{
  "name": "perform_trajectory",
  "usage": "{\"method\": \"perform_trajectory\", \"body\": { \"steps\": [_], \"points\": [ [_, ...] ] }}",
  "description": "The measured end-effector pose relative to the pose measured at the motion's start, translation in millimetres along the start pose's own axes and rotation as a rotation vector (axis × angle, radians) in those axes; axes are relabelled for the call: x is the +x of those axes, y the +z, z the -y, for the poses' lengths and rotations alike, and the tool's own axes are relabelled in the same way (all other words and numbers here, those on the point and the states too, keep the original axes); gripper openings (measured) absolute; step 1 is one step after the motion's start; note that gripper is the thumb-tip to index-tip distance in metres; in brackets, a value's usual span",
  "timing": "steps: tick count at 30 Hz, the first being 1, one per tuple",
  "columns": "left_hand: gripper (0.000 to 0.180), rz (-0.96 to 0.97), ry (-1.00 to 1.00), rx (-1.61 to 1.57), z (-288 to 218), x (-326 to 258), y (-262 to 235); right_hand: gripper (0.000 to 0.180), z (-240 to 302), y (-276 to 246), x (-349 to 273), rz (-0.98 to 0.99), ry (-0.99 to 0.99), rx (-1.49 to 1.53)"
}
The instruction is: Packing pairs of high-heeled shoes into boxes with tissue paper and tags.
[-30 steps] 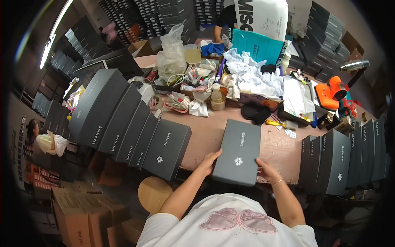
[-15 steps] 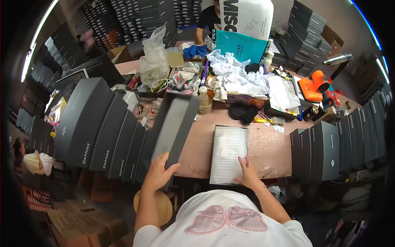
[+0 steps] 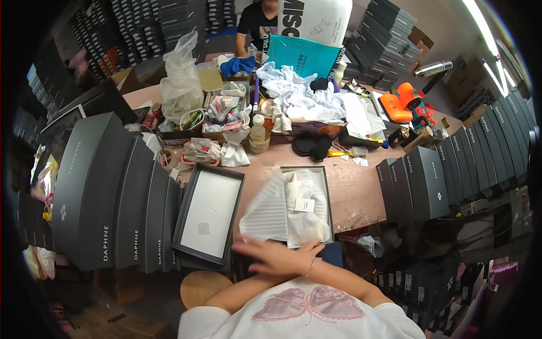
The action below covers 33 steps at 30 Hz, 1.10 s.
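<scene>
A grey shoe box lies uncovered on the table before me, holding pale contents wrapped in white tissue with a small white card on top. A ribbed white paper sheet is folded out over the box's left side. My forearms cross at the near edge. My right hand, slightly blurred, reaches left over my left wrist, its fingers stretched out below the sheet. My left hand is mostly hidden beneath it; its extended fingers show at the box's near edge. To the left, the box lid lies inside up.
Dark shoe boxes stand in rows at left and right. Behind are a heap of white tissue, a bottle, a black pad and an orange tape dispenser. A person sits across the table.
The lid has left my left hand and now lies flat on the table. The ribbed sheet has been turned out to the left, showing the wrapped contents. My hands have come together and crossed.
</scene>
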<state>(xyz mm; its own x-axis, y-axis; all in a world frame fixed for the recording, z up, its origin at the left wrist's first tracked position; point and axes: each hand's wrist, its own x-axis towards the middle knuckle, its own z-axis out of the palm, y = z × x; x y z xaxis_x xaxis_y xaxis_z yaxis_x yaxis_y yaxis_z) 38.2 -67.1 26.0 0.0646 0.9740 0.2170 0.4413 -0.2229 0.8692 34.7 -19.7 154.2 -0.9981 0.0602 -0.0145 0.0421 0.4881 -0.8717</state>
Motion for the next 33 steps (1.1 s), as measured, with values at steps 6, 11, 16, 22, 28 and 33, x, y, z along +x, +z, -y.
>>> {"method": "perform_trajectory", "body": {
  "steps": [6,11,16,22,28,33],
  "points": [
    [0.06,-0.779,-0.36,0.072,78.7,17.5,-30.3,0.053,-84.9,-66.0,-55.2,-0.483,0.352,-0.356],
    [0.062,-0.686,-0.523,0.121,67.8,13.4,-33.9,0.062,-189.2,-59.5,-48.7,-0.388,0.211,-0.677],
    [0.067,-0.635,-0.533,-0.733,26.6,37.8,-42.7,0.048,-175.2,-56.4,-40.8,-0.489,0.276,-0.236],
    [0.036,-0.889,-0.781,-1.491,62.3,46.4,-29.3,0.057,-133.1,-45.4,-57.5,-0.381,0.194,-0.128],
    [0.044,-0.607,-0.791,-1.415,69.0,35.4,-46.2,0.043,-167.9,-64.1,-73.4,-0.334,0.31,-0.774],
    [0.046,-0.581,-0.783,-1.578,23.8,52.6,-65.1,0.045,-147.7,-51.1,-60.6,-0.453,0.315,-0.384]
  ]
}}
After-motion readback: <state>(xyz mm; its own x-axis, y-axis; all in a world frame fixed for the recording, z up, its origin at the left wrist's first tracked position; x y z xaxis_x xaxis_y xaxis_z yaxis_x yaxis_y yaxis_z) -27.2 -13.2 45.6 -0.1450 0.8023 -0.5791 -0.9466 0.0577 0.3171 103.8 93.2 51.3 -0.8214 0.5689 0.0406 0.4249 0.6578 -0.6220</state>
